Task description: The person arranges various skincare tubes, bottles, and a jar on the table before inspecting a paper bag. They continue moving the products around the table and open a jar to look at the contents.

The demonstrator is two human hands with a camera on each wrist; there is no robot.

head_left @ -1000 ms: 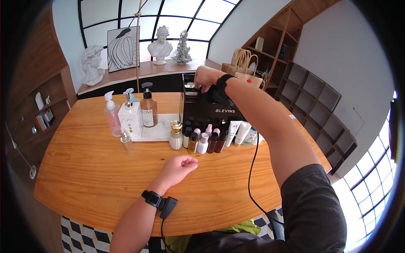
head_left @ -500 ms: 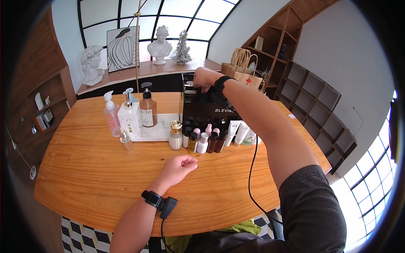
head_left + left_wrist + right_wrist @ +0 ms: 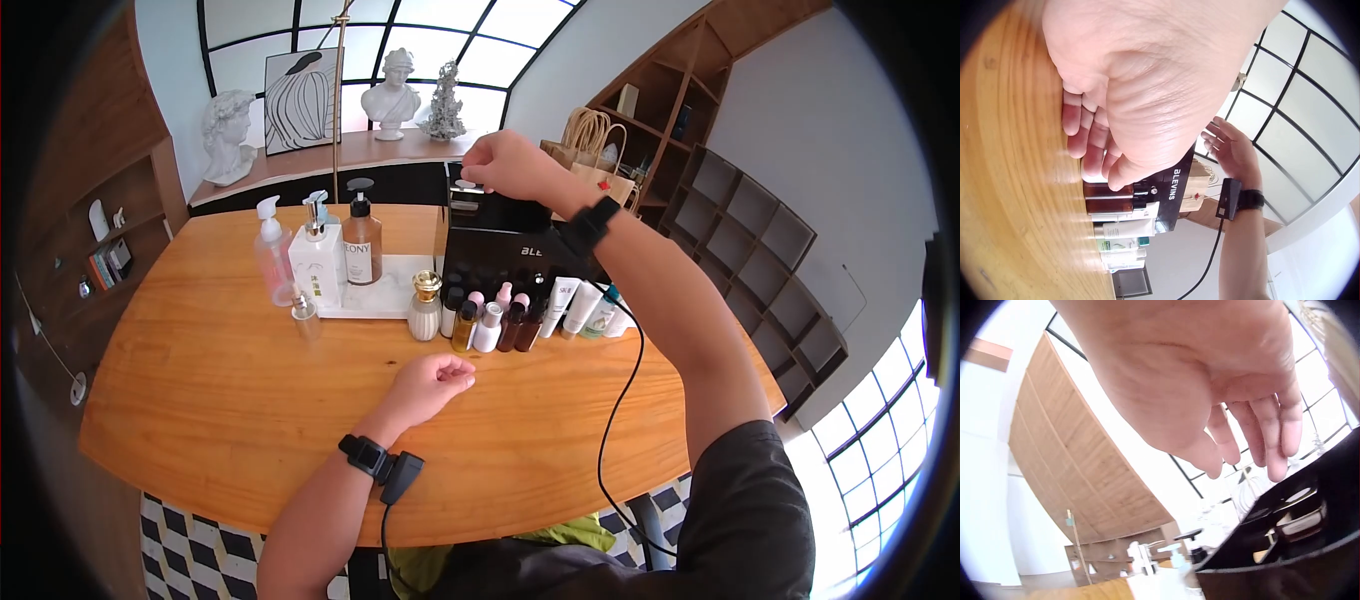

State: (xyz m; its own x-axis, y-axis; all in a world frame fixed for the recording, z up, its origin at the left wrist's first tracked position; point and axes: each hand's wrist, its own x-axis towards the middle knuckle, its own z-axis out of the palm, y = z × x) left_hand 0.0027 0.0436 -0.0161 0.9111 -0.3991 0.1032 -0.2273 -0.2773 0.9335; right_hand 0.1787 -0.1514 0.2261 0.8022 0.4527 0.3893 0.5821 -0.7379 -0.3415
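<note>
The black box with white lettering (image 3: pixel 490 250) stands at the table's far side. Over its open top hangs my right hand (image 3: pixel 522 172), palm down, fingers loosely bent and holding nothing. In the right wrist view that hand (image 3: pixel 1210 381) is above the box's rim (image 3: pixel 1260 565), and a few items with shiny tops (image 3: pixel 1300 519) show inside. My left hand (image 3: pixel 425 388) rests on the wood, loosely curled and empty, in front of small bottles (image 3: pixel 488 328). The left wrist view shows its fingers (image 3: pixel 1088 140) near brown bottles (image 3: pixel 1109 205).
A white tray (image 3: pixel 385 300) holds a white pump bottle (image 3: pixel 316 265) and a brown one (image 3: pixel 362 245). A gold-capped bottle (image 3: pixel 425 310) and white tubes (image 3: pixel 580 308) stand in front of the box. Paper bags (image 3: pixel 590 160) are behind it. A black cable (image 3: pixel 615 410) crosses the table.
My right hand has risen from the box's opening and moved a little to the right, with nothing in it. The head view has shifted slightly. My left hand stays at the same place on the table.
</note>
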